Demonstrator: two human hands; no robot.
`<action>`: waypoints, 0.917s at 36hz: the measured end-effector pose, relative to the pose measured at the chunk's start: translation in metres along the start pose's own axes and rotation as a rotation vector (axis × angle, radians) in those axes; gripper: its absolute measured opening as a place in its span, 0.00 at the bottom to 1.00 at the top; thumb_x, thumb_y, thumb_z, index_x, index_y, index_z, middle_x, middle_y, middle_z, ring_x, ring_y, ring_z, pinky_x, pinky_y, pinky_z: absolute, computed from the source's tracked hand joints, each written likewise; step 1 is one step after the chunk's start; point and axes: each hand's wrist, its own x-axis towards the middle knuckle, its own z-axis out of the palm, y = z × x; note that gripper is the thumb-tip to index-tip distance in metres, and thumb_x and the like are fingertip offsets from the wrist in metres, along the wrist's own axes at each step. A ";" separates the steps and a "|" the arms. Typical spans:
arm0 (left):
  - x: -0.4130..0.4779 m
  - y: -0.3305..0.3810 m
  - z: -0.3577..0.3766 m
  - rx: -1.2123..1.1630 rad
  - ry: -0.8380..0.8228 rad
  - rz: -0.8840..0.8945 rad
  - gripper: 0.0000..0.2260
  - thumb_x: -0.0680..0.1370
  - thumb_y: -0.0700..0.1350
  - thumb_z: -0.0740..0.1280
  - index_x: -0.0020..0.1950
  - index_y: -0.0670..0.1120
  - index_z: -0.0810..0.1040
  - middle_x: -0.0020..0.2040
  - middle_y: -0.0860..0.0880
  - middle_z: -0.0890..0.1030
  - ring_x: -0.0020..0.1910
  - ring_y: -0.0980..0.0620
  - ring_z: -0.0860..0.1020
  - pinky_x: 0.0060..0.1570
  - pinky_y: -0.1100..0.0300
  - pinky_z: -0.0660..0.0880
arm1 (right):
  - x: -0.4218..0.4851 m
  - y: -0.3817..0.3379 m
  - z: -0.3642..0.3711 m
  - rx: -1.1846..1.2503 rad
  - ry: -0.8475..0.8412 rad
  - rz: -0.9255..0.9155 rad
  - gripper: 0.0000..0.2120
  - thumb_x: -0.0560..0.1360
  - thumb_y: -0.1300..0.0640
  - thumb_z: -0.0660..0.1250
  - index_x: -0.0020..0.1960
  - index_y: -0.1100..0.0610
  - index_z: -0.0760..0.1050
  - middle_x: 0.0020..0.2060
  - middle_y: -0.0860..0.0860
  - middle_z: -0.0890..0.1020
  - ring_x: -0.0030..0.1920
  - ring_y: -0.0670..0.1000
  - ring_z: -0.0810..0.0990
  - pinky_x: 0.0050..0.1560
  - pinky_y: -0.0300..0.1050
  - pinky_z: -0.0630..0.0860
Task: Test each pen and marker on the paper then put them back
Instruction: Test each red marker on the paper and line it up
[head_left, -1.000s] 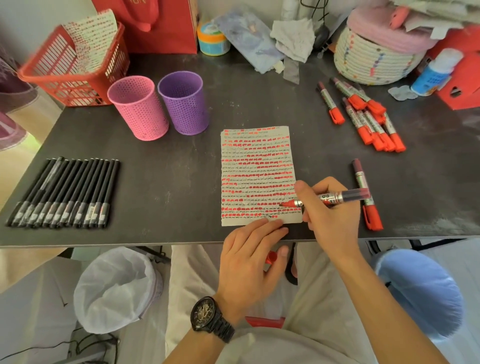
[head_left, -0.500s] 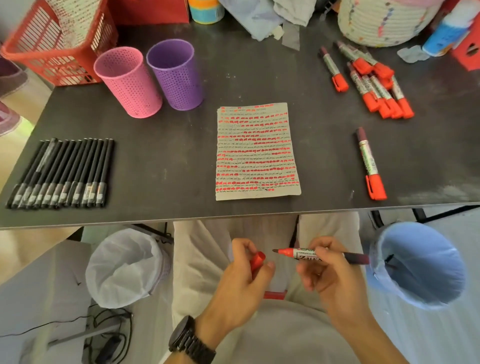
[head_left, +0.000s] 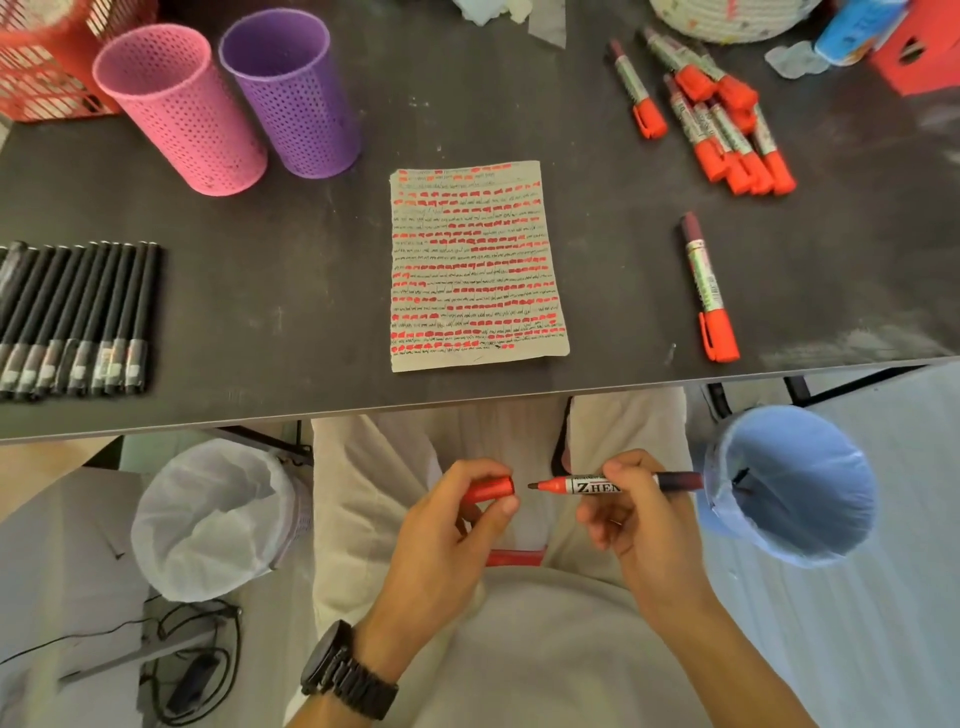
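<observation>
Two hands work at six o'clock below the desk (head_left: 311, 291), the left hand (head_left: 447, 530) pinching the red cap (head_left: 491, 489) and the right hand (head_left: 631, 519) gripping the uncapped marker (head_left: 587, 486), whose tip could miss the opening and smear ink if misaligned.

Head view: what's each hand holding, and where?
Left hand pinches the cap by its sides; right hand holds the uncapped marker mid-barrel.

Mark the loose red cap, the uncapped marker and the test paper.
red cap (head_left: 491, 489), head view: middle of its side.
uncapped marker (head_left: 587, 487), head view: white printed label.
test paper (head_left: 475, 265), head view: centre of the sheet.
</observation>
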 end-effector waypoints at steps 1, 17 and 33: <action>0.000 0.000 0.000 -0.005 0.005 0.001 0.09 0.77 0.59 0.65 0.57 0.67 0.74 0.51 0.60 0.81 0.46 0.52 0.80 0.41 0.66 0.75 | 0.000 0.000 0.001 -0.002 -0.004 -0.004 0.08 0.71 0.53 0.66 0.34 0.52 0.76 0.28 0.61 0.80 0.27 0.54 0.76 0.25 0.41 0.72; 0.007 0.002 0.004 0.056 0.013 0.139 0.12 0.79 0.57 0.67 0.62 0.65 0.77 0.51 0.62 0.81 0.45 0.56 0.79 0.42 0.72 0.72 | 0.000 0.004 0.017 -0.068 -0.038 0.032 0.12 0.79 0.56 0.67 0.37 0.56 0.78 0.29 0.61 0.81 0.25 0.52 0.75 0.26 0.41 0.72; 0.005 0.006 -0.016 0.108 -0.015 0.141 0.11 0.78 0.58 0.67 0.59 0.59 0.81 0.49 0.59 0.82 0.45 0.51 0.80 0.42 0.69 0.73 | 0.007 -0.006 -0.003 -0.034 -0.233 0.027 0.19 0.70 0.42 0.74 0.48 0.58 0.83 0.38 0.64 0.81 0.30 0.55 0.77 0.29 0.43 0.74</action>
